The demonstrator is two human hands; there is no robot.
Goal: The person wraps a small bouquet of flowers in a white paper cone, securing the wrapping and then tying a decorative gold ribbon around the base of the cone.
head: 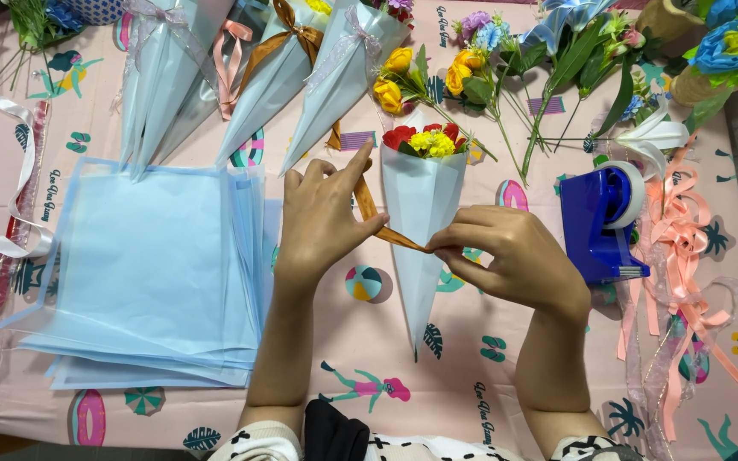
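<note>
A pale blue paper cone [420,224] lies on the table with red and yellow flowers [425,141] in its open top. A brown ribbon [369,207] crosses the cone's left side. My left hand [322,218] pinches the ribbon left of the cone, fingers raised. My right hand [506,254] pinches the ribbon's other end over the cone's lower right edge.
A stack of pale blue paper sheets [147,265] lies at left. Several finished cones with bows [284,77] rest at the top. Loose flowers [489,68] lie at the top right. A blue tape dispenser [601,224] and pink ribbons [685,256] sit at right.
</note>
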